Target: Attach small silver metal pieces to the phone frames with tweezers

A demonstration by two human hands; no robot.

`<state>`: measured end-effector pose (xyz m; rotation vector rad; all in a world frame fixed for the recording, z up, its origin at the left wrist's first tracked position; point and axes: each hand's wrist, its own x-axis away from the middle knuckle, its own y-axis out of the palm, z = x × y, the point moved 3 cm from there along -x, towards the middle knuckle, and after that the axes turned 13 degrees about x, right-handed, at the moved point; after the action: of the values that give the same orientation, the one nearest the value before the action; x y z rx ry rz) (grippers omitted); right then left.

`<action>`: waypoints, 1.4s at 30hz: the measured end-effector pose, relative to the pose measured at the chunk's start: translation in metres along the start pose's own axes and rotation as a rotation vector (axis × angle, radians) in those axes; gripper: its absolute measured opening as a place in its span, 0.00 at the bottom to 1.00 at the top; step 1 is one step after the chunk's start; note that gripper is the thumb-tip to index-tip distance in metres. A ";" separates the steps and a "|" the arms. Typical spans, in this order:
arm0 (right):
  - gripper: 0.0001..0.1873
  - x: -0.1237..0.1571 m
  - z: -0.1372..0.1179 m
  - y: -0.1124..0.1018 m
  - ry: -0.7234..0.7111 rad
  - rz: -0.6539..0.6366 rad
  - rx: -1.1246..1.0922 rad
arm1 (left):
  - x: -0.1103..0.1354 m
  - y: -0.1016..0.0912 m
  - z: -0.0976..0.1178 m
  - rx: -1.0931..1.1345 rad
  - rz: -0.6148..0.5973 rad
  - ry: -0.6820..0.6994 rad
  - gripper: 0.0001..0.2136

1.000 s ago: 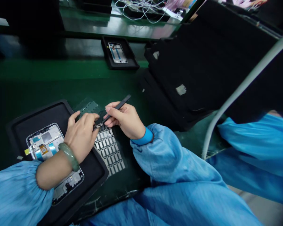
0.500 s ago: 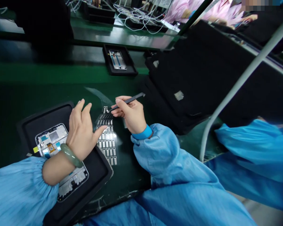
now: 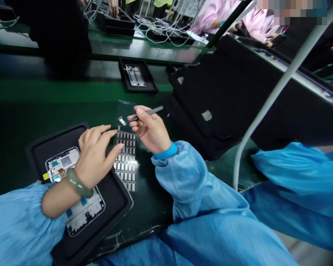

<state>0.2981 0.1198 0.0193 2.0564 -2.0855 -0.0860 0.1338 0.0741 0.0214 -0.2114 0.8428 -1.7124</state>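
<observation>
Bright, glare on tabs point(image 3: 129, 163), warped edges

The left hand point(image 3: 94, 160) is open, palm down, held low at lower left of view. Its fingers point(image 3: 96, 135) are loosely extended and slightly curved, and its thumb point(image 3: 115, 152) stretches toward the right hand. The left forearm point(image 3: 58, 201) is bare, angled up from the lower left, with the wrist nearly straight. The right hand point(image 3: 151, 129) is raised with the palm turned inward, thumb and index finger pinched closed, and remaining fingers lightly curled. The right wrist point(image 3: 163, 147) is slightly bent. The right forearm point(image 3: 177, 177) is sleeved. The hands are near each other, not touching.
</observation>
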 end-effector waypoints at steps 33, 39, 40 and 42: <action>0.19 -0.008 0.044 0.140 0.097 -0.596 0.189 | 0.096 -0.095 -0.065 -0.195 -0.040 -0.097 0.18; 0.17 -0.004 0.049 0.138 0.077 -0.626 0.295 | 0.098 -0.090 -0.062 -0.250 -0.054 -0.062 0.18; 0.17 -0.004 0.048 0.138 0.066 -0.622 0.310 | 0.098 -0.090 -0.061 -0.249 -0.052 -0.061 0.18; 0.16 -0.003 0.048 0.137 0.050 -0.612 0.328 | 0.098 -0.090 -0.060 -0.247 -0.048 -0.063 0.18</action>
<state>0.1542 0.1208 -0.0016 2.7908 -1.4425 0.2262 -0.0005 0.0183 0.0064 -0.4535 1.0080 -1.6354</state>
